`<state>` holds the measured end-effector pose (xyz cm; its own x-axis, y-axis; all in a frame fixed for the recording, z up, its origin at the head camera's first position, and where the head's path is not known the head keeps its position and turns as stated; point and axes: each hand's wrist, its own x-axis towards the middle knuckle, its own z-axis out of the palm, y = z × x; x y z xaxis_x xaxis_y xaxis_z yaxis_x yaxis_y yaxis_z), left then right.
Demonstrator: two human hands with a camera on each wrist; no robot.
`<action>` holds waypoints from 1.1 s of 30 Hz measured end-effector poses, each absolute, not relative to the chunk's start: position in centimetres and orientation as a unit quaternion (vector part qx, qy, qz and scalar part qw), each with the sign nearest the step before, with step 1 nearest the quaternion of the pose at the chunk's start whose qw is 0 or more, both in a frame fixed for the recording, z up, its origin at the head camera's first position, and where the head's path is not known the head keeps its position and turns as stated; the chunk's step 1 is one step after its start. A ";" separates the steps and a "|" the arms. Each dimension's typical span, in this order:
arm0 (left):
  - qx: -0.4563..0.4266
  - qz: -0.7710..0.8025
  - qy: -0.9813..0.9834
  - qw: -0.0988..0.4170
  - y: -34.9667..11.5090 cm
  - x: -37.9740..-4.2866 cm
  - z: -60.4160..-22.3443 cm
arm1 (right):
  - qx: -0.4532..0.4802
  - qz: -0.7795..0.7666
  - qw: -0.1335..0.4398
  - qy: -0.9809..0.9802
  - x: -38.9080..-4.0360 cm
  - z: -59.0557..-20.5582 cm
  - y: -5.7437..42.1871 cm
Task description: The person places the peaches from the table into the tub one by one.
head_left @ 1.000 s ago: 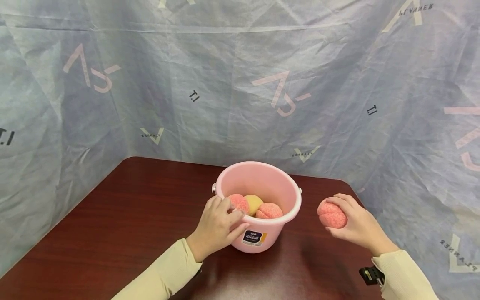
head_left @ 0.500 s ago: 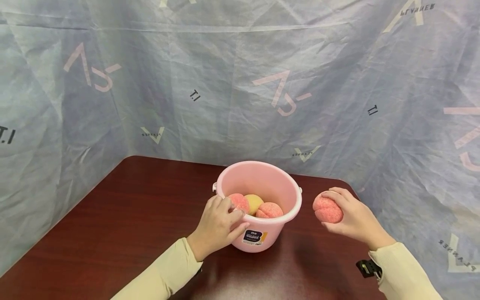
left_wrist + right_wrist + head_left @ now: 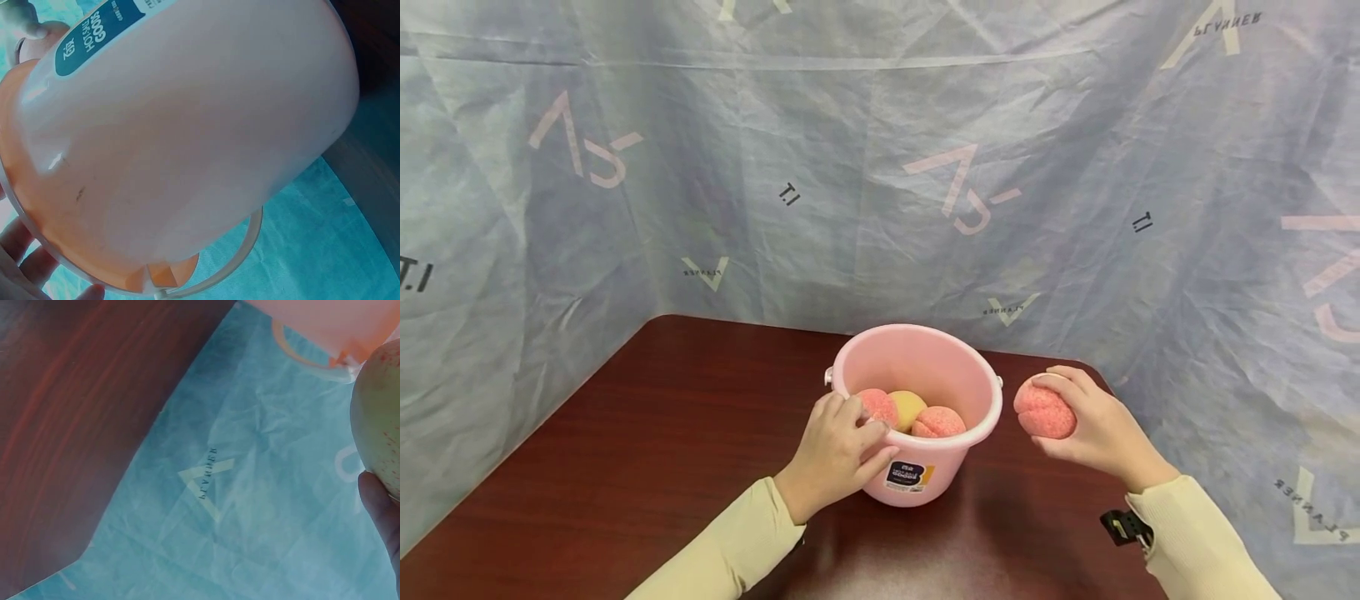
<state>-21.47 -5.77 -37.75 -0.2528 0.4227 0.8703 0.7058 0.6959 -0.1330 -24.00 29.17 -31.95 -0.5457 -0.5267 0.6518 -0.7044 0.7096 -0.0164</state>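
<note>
A pink bucket [image 3: 947,465] stands upright on the table in the head view. Its front left rim is held by my left hand [image 3: 833,454], with fingers over the edge and thumb outside. Inside lie two pink peaches, one on the left [image 3: 877,405] and one on the right [image 3: 940,422], with a yellow round fruit [image 3: 908,407] between them. To the right of the bucket, my right hand [image 3: 1105,433] grips another peach [image 3: 1043,408] in the air, apart from the rim. That peach's greenish, red-flecked side [image 3: 378,419] shows in the right wrist view.
The dark red wooden table [image 3: 700,417] extends left of the bucket. Printed grey-blue cloth [image 3: 820,167] hangs behind it and on both sides. The bucket's handle [image 3: 240,250] hangs down in the left wrist view. A black device [image 3: 1126,527] sits at my right wrist.
My right hand has carried its peach leftward and slightly up, nearer the bucket. The left hand keeps its place on the rim, and the bucket stays where it was.
</note>
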 end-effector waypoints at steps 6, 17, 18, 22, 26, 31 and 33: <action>-0.360 -0.148 -0.778 0.493 -5.7 -21.6 -37.8 | 0.360 0.151 0.327 -0.861 -24.3 -31.8 28.4; -0.359 -0.147 -0.779 0.493 -5.7 -21.7 -37.9 | 0.367 0.167 0.332 -0.852 -24.8 -32.0 27.9; -0.359 -0.146 -0.779 0.494 -5.7 -21.7 -37.9 | 0.369 0.169 0.332 -0.852 -24.9 -32.0 27.9; -0.359 -0.144 -0.779 0.493 -5.7 -21.6 -37.9 | 0.377 0.170 0.334 -0.847 -25.0 -31.6 27.6; -0.358 -0.143 -0.779 0.495 -5.7 -21.6 -37.9 | 0.388 0.165 0.343 -0.839 -25.2 -31.2 27.2; -0.358 -0.142 -0.777 0.499 -5.6 -21.6 -38.0 | 0.402 0.161 0.353 -0.829 -25.4 -30.6 26.4; -0.358 -0.143 -0.777 0.499 -5.6 -21.6 -38.0 | 0.406 0.165 0.347 -0.829 -25.5 -30.4 26.0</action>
